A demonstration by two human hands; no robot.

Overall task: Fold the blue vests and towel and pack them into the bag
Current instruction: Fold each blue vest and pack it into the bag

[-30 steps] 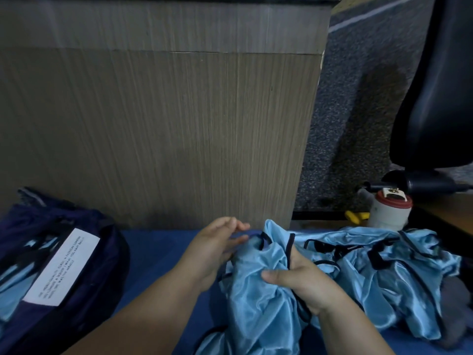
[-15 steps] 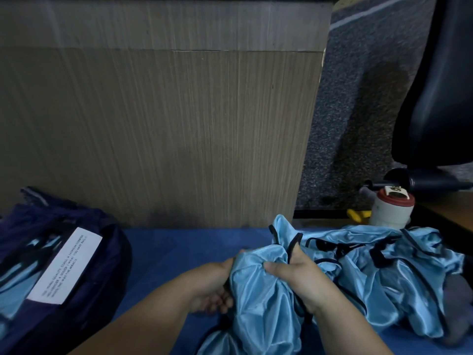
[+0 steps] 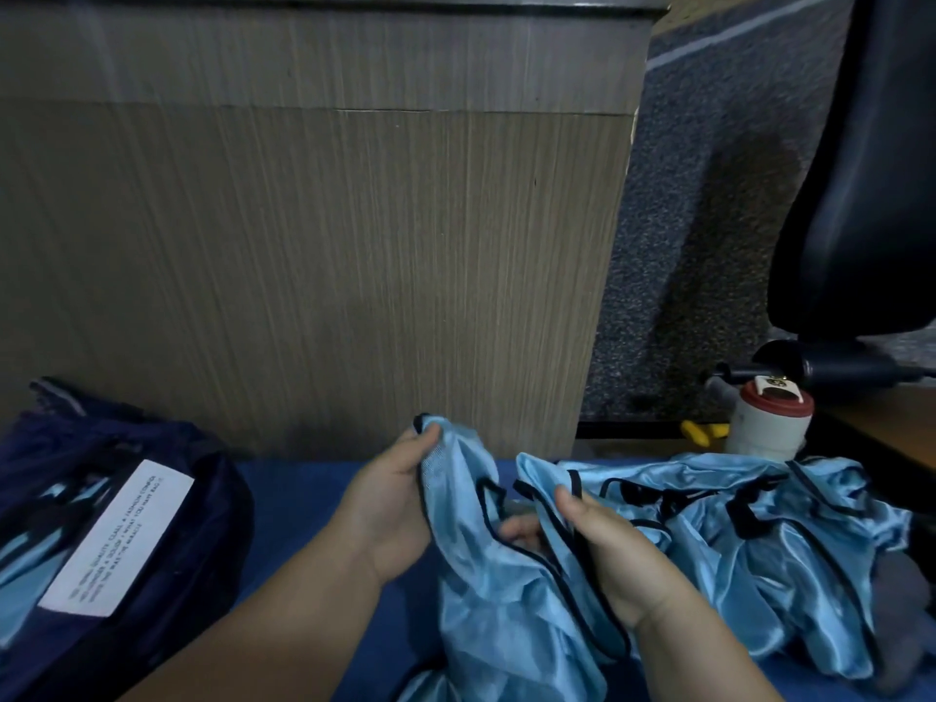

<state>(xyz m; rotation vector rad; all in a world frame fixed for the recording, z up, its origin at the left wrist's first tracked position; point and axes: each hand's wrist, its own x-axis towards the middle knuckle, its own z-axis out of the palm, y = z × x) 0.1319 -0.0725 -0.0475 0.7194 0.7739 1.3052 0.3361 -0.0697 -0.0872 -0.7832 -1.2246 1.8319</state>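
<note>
A light blue vest [image 3: 486,575] with black trim hangs crumpled between both hands above the blue surface [image 3: 304,494]. My left hand [image 3: 390,504] pinches one of its upper corners, raised. My right hand [image 3: 602,554] grips another strap of the same vest, a little lower and to the right. A heap of more light blue vests [image 3: 749,519] lies to the right. The dark navy bag [image 3: 101,524] with a white label sits at the left, with light blue fabric showing inside. A grey cloth [image 3: 906,600] pokes out at the far right.
A wood-grain panel [image 3: 304,245] rises straight behind the surface. A white jar with a red lid [image 3: 770,423] and a yellow object [image 3: 701,432] stand at the back right. A black office chair [image 3: 861,195] is on the grey carpet beyond.
My hands have spread apart, pulling the bunched vest open. The left hand has taken hold of a corner and lifted it; one second ago it was only reaching toward the fabric.
</note>
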